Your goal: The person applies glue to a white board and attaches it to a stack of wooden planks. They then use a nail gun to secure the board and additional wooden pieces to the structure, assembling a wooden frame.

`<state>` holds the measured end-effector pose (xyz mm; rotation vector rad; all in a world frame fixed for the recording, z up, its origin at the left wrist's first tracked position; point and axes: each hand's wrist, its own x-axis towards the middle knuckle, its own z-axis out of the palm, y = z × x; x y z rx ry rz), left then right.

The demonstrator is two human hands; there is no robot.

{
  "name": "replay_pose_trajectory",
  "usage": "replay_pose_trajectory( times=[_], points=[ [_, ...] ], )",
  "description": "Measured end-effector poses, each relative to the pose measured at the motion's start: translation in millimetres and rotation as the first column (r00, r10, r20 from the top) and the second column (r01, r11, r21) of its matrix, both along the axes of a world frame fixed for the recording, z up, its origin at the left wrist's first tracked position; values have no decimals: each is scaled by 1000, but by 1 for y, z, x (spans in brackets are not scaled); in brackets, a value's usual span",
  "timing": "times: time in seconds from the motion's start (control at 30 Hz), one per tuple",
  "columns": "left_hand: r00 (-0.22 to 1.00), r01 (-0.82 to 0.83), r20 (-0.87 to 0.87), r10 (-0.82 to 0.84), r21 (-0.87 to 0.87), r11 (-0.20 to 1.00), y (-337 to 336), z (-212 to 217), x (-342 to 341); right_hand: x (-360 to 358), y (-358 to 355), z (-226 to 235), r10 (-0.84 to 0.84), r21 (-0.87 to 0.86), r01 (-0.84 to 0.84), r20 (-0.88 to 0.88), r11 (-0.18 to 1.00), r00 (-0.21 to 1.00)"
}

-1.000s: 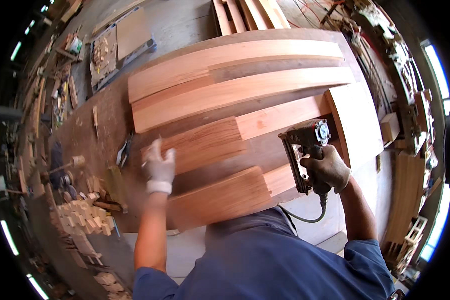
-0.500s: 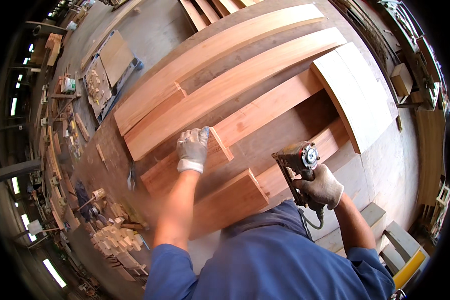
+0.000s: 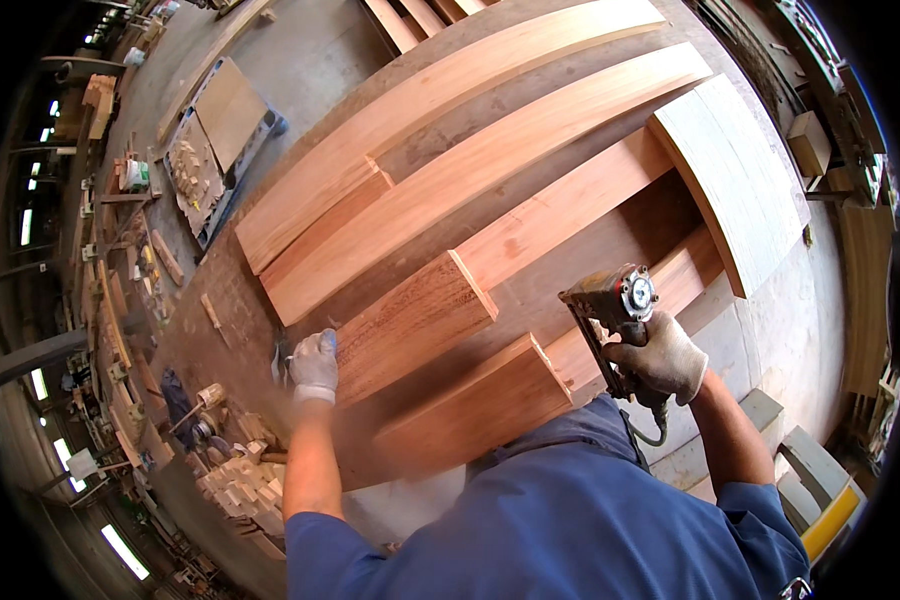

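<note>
My right hand (image 3: 662, 358), in a pale work glove, grips a pneumatic nail gun (image 3: 610, 305) by its handle. A hose curls from the tool's lower end. The nail gun is held above two parallel boards. My gloved left hand (image 3: 314, 368) is at the left end of a short reddish board (image 3: 415, 320), fingers curled. Beside those fingers lies a small dark object (image 3: 281, 362), too unclear to name. What the left fingers hold, if anything, is hidden. Another short board (image 3: 480, 415) lies nearer my body. A wide pale panel (image 3: 735, 185) crosses the boards' far right ends.
Two long curved planks (image 3: 500, 180) lie beyond the short boards on the worktable. Wood offcuts (image 3: 245, 485) are piled at lower left. A blue pallet (image 3: 215, 150) carrying sheets and scraps stands on the floor at far left. Grey blocks (image 3: 810, 475) sit at lower right.
My left hand has moved from the short board's right end back to its left end, near the dark object. The nail gun stays in my right hand. The whole view has shifted slightly.
</note>
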<state>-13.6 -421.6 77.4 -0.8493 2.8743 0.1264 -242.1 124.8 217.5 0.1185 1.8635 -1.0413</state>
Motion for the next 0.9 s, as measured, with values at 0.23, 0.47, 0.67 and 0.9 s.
replay_pose_trajectory(
  times=[0.23,0.47,0.67,0.9],
  points=[
    [978,137,-144,-152,-105,985,0,-4,-3,-1,-14,-3,32,13,-32,7,999,999],
    [964,200,-183,-193,22,979,9,7,-16,-17,-29,3,99,6,-100,28,995,995],
    [960,279,-40,-277,178,943,97,0,-123,-40,-51,-33,149,-142,-160,-84,977,985],
    [936,305,-221,-273,125,944,183,-15,-196,-70,-87,-53,247,-165,-269,-143,949,958]
  ],
)
